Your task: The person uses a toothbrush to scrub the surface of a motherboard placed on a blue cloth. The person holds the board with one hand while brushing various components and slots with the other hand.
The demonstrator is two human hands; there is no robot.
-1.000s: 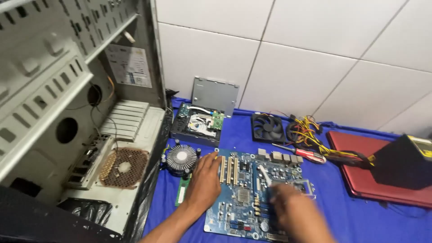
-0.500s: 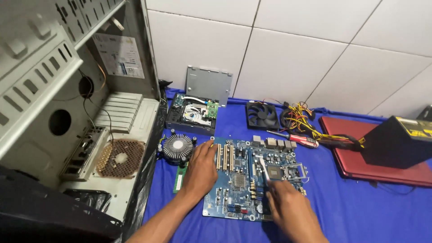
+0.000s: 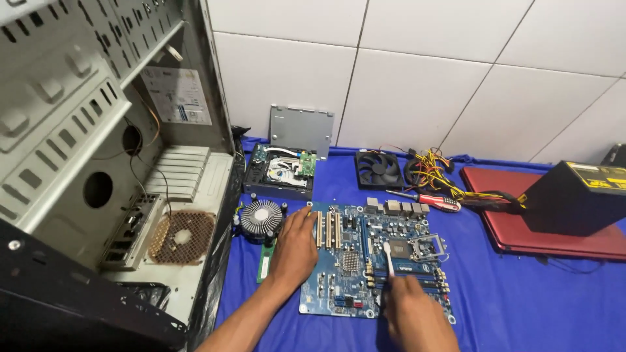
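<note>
- While the right hand [image 3: 414,319] has its fingers clenched round a white brush [image 3: 388,259], the bristles touch the blue motherboard [image 3: 372,257] beside its processor socket [image 3: 422,246].
- Left hand [image 3: 295,248]: fingers released, spread flat, pressing the motherboard's left edge, forearm angled from below.

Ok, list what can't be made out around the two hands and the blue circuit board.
Head view only:
- Right hand: wrist cut off by the bottom edge.
- White brush: handle hidden in that hand.
- Blue circuit board: left edge covered by the left hand.
- Green memory stick: partly hidden under the left hand.
</note>
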